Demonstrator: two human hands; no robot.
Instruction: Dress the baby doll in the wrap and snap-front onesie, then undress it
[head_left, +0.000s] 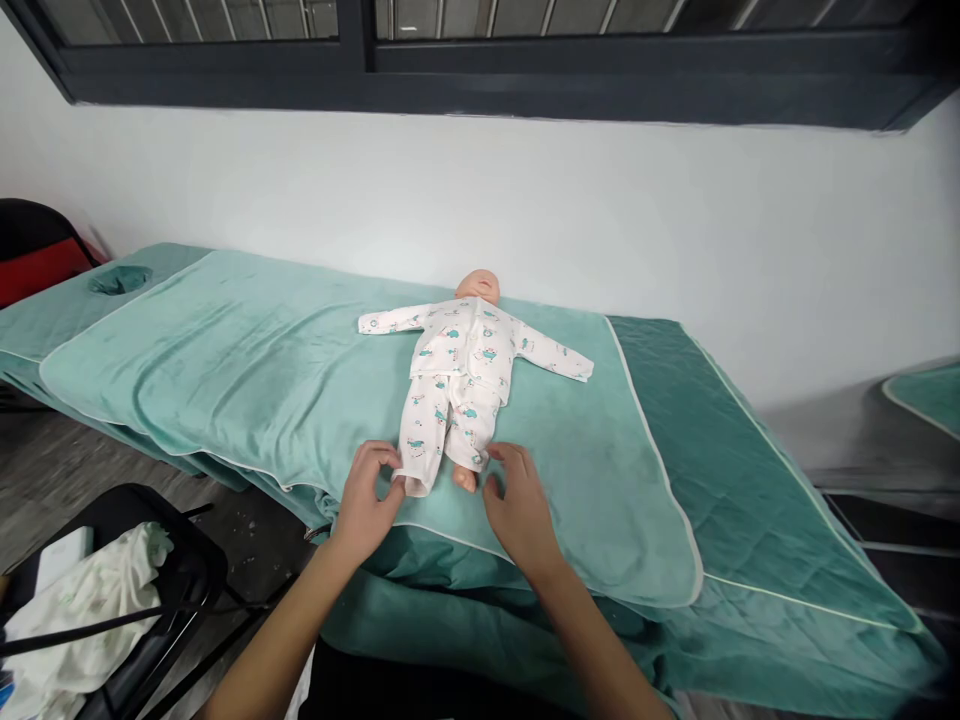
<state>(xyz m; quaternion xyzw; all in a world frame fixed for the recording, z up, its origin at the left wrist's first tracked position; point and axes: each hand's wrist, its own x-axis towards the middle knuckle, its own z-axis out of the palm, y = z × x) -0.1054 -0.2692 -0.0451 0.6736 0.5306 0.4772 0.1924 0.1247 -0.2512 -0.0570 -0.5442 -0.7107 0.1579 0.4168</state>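
Note:
A baby doll (480, 287) lies on its back, arms spread, in a white printed jacket (469, 345) and matching trousers (425, 430). My left hand (369, 502) is at the cuff of the trouser leg on the left, its thumb and fingertips curved around the cuff's edge with a gap between them. That cuff covers the doll's foot. Beside the other cuff, my right hand (519, 505) is open, thumb and fingers apart. A bare foot (464, 478) sticks out of this second trouser leg.
The doll rests on a light green cover (300, 370) over a padded massage bed (750, 480) against the white wall. The bed has a face hole (120, 280) at left. A black chair (180, 550) holds crumpled white cloth (97, 610) and a white box (65, 557). A dark-framed window (480, 75) is above.

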